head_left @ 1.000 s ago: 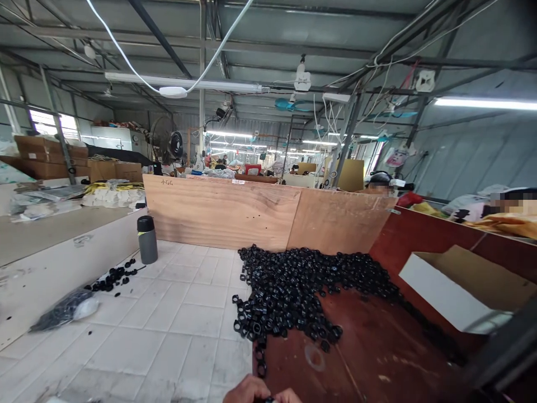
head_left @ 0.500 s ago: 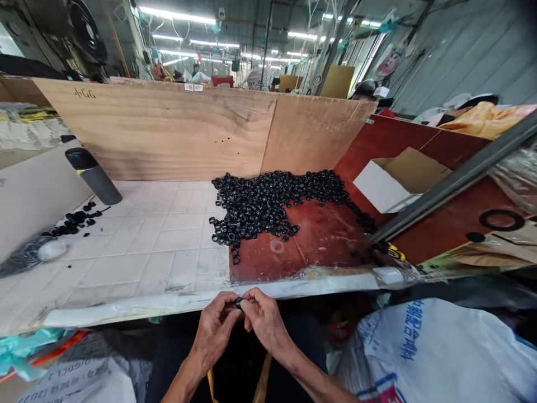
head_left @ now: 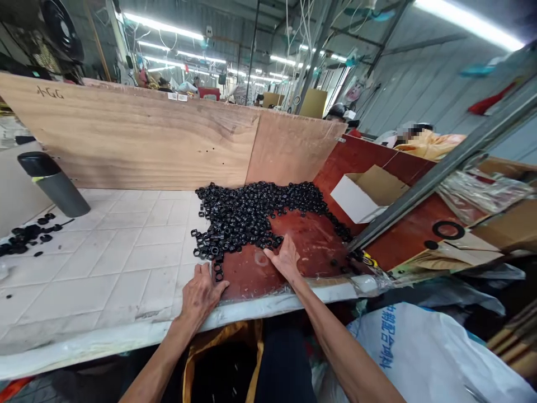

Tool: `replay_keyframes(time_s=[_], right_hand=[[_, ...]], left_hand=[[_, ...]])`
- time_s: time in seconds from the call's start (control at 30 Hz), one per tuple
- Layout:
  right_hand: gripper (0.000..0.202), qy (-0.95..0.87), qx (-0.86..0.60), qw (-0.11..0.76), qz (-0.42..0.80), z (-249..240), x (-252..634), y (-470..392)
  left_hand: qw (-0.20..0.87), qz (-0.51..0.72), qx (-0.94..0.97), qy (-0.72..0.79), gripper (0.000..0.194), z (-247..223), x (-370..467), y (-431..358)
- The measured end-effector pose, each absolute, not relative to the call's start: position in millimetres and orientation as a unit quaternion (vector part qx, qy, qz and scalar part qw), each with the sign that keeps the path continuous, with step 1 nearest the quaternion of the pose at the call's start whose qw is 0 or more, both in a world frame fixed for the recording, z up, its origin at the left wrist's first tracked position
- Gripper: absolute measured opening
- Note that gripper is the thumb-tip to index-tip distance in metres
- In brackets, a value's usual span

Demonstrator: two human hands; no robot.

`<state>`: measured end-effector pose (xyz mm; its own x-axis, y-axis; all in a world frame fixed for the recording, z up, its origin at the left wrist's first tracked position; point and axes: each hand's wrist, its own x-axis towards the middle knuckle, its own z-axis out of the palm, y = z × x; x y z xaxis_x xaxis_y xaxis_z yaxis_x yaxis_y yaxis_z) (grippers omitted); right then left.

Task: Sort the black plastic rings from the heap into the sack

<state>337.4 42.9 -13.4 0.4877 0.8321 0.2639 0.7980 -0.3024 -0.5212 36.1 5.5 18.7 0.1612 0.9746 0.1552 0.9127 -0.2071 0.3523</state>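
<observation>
A heap of small black plastic rings lies across the table, partly on a reddish-brown board. My left hand rests at the table's front edge, thumb apart from the fingers, beside a few loose rings. Farther right, my right hand reaches over the board to the heap's near edge, its thumb stretched out to the left. Neither hand shows a ring held in it. Below them, between my arms, an orange-rimmed bag hangs open with a dark inside.
A dark grey bottle stands at the left near scattered black pieces. Wooden panels close off the back. At the right are an open cardboard box, a slanting metal post and a white sack.
Both hands have parted and moved forward from the lap onto the table. The small black ring between my fingers earlier no longer shows there. The view has turned rightward.
</observation>
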Motion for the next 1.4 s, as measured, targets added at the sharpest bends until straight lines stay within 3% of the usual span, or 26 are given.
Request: replay_keyframes(time_s=[0.23, 0.5, 0.63, 0.73, 1.0, 1.13, 1.4], right_hand=[[0.075, -0.681, -0.664, 0.307, -0.007, -34, 312, 62], [0.064, -0.754, -0.571, 0.321, 0.053, -27, 238, 36], [0.059, -0.737, -0.543, 0.395, 0.083, -19, 241, 26], [0.043, -0.710, -0.533, 0.451, 0.089, -11, 254, 13], [0.014, -0.749, -0.537, 0.359, 0.149, -8, 267, -13], [0.015, -0.767, -0.515, 0.356, 0.141, -8, 262, -10], [0.022, -0.789, -0.466, 0.340, 0.210, -1, 262, -8]], left_hand=[[0.057, 0.143, 0.759, 0.632, 0.061, 16, 44, 11], [0.088, 0.168, 0.759, 0.623, 0.059, 15, 44, 5], [0.109, 0.194, 0.752, 0.620, 0.062, 14, 42, 2], [0.136, 0.231, 0.748, 0.607, 0.059, 11, 40, 2], [0.161, 0.279, 0.771, 0.550, 0.028, 5, 37, 1], [0.144, 0.267, 0.785, 0.540, 0.008, 3, 39, 1], [0.157, 0.293, 0.773, 0.541, 0.014, 7, 41, 2]])
